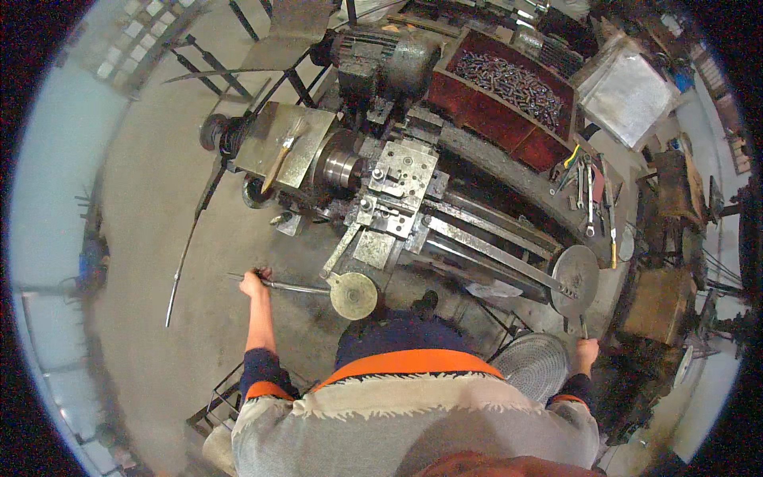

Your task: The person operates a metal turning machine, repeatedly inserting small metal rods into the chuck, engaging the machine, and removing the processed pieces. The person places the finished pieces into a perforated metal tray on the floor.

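In front of me stands a greasy metal-working lathe with a shiny chuck or spindle end (342, 169) and a flat tool block (405, 170) bearing clamped bars. My left hand (255, 284) is closed around a long metal rod (301, 288), which runs toward a round brass-coloured disc (353, 296). On the right, my right hand (586, 350) grips a short handle (583, 327) below a round steel disc (575, 280). A long flat bar (498, 249) links that disc to the lathe carriage. A wooden-handled brush (278, 164) lies on the headstock cover (310, 140).
A red box (501, 113) of small metal parts sits behind the lathe, beside an electric motor (387, 62). Spanners (590, 197) and other hand tools lie at the right. A perforated round seat (533, 365) is near my right arm. A thin rod (188, 256) extends at the left.
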Available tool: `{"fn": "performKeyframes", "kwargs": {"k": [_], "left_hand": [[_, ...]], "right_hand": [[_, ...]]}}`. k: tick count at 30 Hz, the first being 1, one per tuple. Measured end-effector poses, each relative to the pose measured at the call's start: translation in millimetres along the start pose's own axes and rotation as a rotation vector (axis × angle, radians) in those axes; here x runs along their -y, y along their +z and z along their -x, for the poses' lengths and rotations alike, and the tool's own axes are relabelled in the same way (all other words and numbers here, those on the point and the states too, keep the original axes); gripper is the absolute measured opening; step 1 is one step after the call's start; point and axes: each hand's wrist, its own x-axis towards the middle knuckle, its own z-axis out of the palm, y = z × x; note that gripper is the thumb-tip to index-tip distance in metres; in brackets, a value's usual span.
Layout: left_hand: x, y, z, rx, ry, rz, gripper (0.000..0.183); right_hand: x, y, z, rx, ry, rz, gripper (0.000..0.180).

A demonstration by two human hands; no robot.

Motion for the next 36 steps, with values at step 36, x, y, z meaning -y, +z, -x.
{"fn": "performKeyframes", "kwargs": {"k": [36], "left_hand": [[19.3, 120.1, 17.4, 0.391, -0.012, -0.637, 0.016]], "right_hand": [[10.0, -89.7, -77.2, -0.021, -0.08, 0.21, 0.029]]}}
